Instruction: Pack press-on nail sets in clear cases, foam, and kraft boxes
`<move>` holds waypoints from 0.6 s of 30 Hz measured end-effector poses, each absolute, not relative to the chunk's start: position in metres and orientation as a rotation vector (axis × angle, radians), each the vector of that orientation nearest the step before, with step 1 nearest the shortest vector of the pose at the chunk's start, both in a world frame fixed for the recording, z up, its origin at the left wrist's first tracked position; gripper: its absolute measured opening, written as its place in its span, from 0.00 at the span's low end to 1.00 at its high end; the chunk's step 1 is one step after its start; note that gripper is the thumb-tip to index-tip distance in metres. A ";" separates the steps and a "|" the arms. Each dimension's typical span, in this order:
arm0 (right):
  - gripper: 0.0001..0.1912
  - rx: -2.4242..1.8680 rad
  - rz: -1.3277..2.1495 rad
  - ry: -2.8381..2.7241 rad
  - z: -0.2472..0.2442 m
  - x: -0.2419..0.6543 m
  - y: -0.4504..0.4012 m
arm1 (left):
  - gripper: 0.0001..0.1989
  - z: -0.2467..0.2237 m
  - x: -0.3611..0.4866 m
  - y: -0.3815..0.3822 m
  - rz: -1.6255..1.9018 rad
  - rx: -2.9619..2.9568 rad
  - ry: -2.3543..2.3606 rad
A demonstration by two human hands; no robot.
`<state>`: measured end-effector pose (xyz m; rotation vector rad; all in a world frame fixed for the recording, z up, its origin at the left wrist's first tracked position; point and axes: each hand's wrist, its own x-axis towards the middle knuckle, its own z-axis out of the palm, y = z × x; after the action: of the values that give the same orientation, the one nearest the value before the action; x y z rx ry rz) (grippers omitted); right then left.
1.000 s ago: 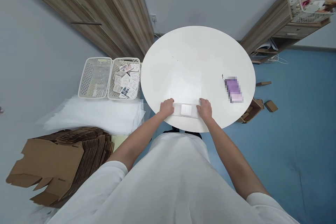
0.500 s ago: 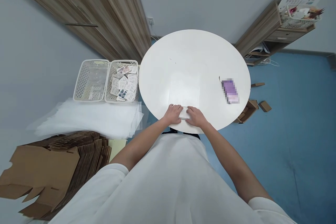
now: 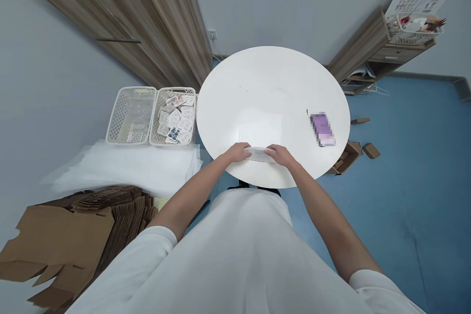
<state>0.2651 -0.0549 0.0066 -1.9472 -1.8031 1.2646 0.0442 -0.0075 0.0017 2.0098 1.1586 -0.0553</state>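
Observation:
Near the front edge of the round white table (image 3: 272, 83), a flat white bundle (image 3: 259, 154) lies between my hands; a thin, pale sheet seems to extend from it over the tabletop, hard to see against the white. My left hand (image 3: 238, 152) grips the bundle's left end, fingers bent at its upper edge. At the other end my right hand (image 3: 279, 155) pinches it, fingers on top. What the bundle holds inside, if anything, is hidden.
A blurred purple object (image 3: 323, 130) rests on the table's right side. Left of the table stand two white baskets, one holding cards (image 3: 178, 120). Below them are translucent white sheets (image 3: 128, 164) and stacked flat cardboard (image 3: 66, 235). An open carton (image 3: 346, 158) sits on the floor at right.
My hands have moved slightly apart and up the table. The white bundle between them now shows wider and longer. The camera view has shifted a little.

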 end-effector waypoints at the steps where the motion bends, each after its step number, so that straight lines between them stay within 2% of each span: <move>1: 0.17 -1.982 1.246 -1.736 0.003 0.267 -0.052 | 0.15 -0.001 0.041 -0.004 -0.023 1.991 1.210; 6: 0.17 -2.174 1.083 -1.417 -0.018 0.272 -0.051 | 0.07 -0.017 0.034 0.000 -0.038 1.842 1.509; 8: 0.18 -2.218 1.008 -1.339 -0.025 0.273 -0.055 | 0.09 -0.020 0.033 -0.004 0.022 1.796 1.605; 11: 0.22 -2.217 0.897 -1.242 -0.033 0.276 -0.070 | 0.18 -0.019 0.035 -0.016 0.220 1.885 1.708; 14: 0.28 -2.203 0.804 -1.076 -0.037 0.274 -0.094 | 0.21 -0.015 0.043 -0.036 0.347 2.183 1.574; 18: 0.34 -2.120 0.924 -0.865 -0.038 0.256 -0.116 | 0.23 -0.014 0.063 -0.061 0.240 2.481 1.152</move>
<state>0.2562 -0.1162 -0.0377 -2.1195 -0.8653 0.9240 0.0633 -0.0612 -0.0141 2.4808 1.1521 0.2399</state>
